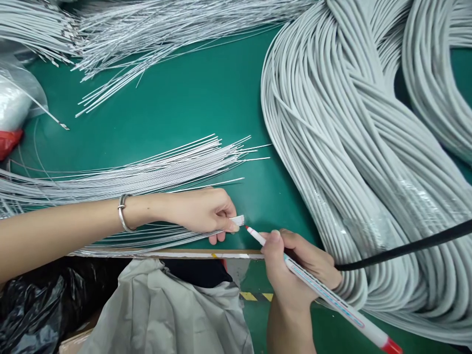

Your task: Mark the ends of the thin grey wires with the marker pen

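My left hand (202, 209) pinches a small flat bunch of thin wires (239, 221) between thumb and fingers, their evenly lined-up ends poking out to the right. A silver bracelet circles that wrist. In my right hand (295, 268) is a white marker pen (328, 295) with a red tip and a red end. Its tip points up and left, close beside the wire ends; whether it touches them I cannot tell. Just behind my left hand lies a loose bundle of thin white wires (177, 167), its uneven ends fanned toward the right.
Thick looped grey cables (324, 137) cover the right side of the green table (177, 98). More thin wires (165, 29) lie along the back. A plastic bag (16, 105) is at the left. A black strap (405, 246) crosses the cables. Grey cloth (173, 309) hangs below the table edge.
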`<action>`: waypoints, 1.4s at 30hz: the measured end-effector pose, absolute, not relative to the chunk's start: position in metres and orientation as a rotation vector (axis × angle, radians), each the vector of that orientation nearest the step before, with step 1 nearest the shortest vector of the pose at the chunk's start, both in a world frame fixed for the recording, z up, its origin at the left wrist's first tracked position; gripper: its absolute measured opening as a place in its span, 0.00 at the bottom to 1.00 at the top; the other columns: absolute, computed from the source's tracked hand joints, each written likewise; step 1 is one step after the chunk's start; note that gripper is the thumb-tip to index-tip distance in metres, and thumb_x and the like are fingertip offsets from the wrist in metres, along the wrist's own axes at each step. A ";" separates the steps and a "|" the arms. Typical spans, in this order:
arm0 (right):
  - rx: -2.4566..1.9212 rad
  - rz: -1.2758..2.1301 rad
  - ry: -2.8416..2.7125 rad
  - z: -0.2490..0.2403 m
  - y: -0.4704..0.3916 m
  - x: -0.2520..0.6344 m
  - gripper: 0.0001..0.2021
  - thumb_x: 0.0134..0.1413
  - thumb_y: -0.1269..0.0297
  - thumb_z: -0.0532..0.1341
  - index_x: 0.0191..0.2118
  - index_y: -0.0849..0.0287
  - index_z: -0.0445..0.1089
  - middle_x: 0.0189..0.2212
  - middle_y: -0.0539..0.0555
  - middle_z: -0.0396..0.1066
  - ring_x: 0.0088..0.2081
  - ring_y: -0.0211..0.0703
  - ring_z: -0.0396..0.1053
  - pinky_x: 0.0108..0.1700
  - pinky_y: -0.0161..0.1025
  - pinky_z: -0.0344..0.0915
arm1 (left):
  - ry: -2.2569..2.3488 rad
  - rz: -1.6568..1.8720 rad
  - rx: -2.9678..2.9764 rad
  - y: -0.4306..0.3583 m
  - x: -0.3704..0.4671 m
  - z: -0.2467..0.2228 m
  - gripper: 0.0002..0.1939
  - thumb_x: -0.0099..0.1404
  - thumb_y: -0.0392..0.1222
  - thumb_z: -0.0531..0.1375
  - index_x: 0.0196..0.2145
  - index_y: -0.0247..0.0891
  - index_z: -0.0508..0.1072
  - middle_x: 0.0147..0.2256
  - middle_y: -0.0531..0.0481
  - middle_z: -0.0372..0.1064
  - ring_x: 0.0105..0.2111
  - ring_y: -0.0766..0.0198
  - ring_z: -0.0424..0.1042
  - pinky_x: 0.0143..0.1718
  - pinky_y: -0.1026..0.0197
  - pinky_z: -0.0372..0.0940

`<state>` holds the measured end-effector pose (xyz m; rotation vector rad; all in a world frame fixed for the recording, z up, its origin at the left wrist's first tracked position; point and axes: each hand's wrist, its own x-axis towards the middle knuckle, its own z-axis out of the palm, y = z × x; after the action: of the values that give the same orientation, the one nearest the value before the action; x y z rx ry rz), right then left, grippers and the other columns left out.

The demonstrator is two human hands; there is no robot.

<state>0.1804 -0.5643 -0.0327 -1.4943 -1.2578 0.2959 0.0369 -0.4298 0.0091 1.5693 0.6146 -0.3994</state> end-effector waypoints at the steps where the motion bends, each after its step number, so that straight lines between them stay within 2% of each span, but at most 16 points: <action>1: -1.498 0.299 -1.249 -0.033 -0.564 0.180 0.12 0.51 0.77 0.60 0.20 0.58 0.67 0.13 0.43 0.62 0.14 0.30 0.58 0.17 0.31 0.55 | 0.616 -0.398 1.569 -0.430 0.037 0.009 0.15 0.67 0.41 0.56 0.24 0.33 0.70 0.25 0.49 0.74 0.23 0.69 0.74 0.23 0.73 0.61; 4: -1.536 0.280 -1.222 -0.034 -0.565 0.180 0.10 0.51 0.74 0.62 0.21 0.58 0.69 0.13 0.44 0.65 0.15 0.32 0.62 0.18 0.31 0.59 | 0.629 -0.405 1.559 -0.430 0.037 0.008 0.14 0.67 0.41 0.56 0.25 0.33 0.70 0.25 0.49 0.74 0.23 0.69 0.74 0.23 0.73 0.62; 8: -1.656 0.261 -1.195 -0.037 -0.567 0.178 0.06 0.49 0.65 0.67 0.24 0.58 0.74 0.15 0.47 0.70 0.15 0.35 0.65 0.17 0.32 0.62 | 0.624 -0.413 1.554 -0.430 0.037 0.007 0.13 0.67 0.41 0.55 0.27 0.33 0.71 0.26 0.48 0.74 0.23 0.69 0.74 0.23 0.72 0.62; 15: -1.690 0.296 -1.165 -0.035 -0.566 0.174 0.09 0.51 0.62 0.65 0.24 0.58 0.73 0.16 0.47 0.70 0.16 0.35 0.66 0.19 0.32 0.63 | 0.619 -0.435 1.566 -0.429 0.038 0.008 0.13 0.67 0.40 0.55 0.27 0.32 0.71 0.25 0.49 0.74 0.23 0.69 0.74 0.23 0.73 0.63; 25: -1.750 0.279 -1.183 -0.032 -0.564 0.173 0.10 0.51 0.62 0.65 0.22 0.57 0.72 0.15 0.46 0.69 0.16 0.34 0.66 0.19 0.32 0.62 | 0.631 -0.437 1.553 -0.429 0.039 0.010 0.11 0.66 0.39 0.55 0.27 0.33 0.71 0.26 0.50 0.74 0.24 0.68 0.75 0.23 0.72 0.62; 32: -1.607 0.339 -1.097 -0.032 -0.566 0.173 0.11 0.55 0.68 0.61 0.22 0.58 0.71 0.14 0.46 0.68 0.16 0.33 0.64 0.18 0.31 0.60 | 0.616 -0.416 1.582 -0.429 0.038 0.011 0.13 0.67 0.40 0.55 0.25 0.33 0.71 0.25 0.49 0.74 0.24 0.68 0.75 0.23 0.72 0.63; 37: -1.460 0.403 -0.863 -0.035 -0.568 0.172 0.08 0.57 0.63 0.61 0.30 0.60 0.73 0.17 0.47 0.71 0.15 0.32 0.64 0.17 0.30 0.60 | 0.631 -0.419 1.583 -0.431 0.037 0.007 0.14 0.67 0.40 0.55 0.23 0.34 0.69 0.24 0.50 0.74 0.23 0.68 0.74 0.24 0.72 0.63; 40: -1.347 0.508 -0.726 -0.036 -0.568 0.170 0.15 0.62 0.54 0.55 0.39 0.61 0.71 0.18 0.49 0.72 0.14 0.34 0.63 0.15 0.31 0.59 | 0.634 -0.415 1.580 -0.433 0.036 0.006 0.14 0.66 0.41 0.55 0.24 0.34 0.68 0.25 0.50 0.74 0.23 0.68 0.74 0.23 0.72 0.62; 42: -1.315 0.580 -0.691 -0.037 -0.569 0.169 0.19 0.63 0.51 0.51 0.42 0.61 0.70 0.18 0.49 0.72 0.15 0.35 0.63 0.15 0.32 0.60 | 0.635 -0.374 1.607 -0.431 0.035 0.013 0.13 0.66 0.41 0.55 0.25 0.34 0.68 0.25 0.50 0.73 0.23 0.69 0.73 0.23 0.72 0.62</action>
<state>0.1690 -0.5688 -0.0366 -1.3154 -0.6909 0.5801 0.0352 -0.4314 0.0131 1.6068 0.6353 -0.3743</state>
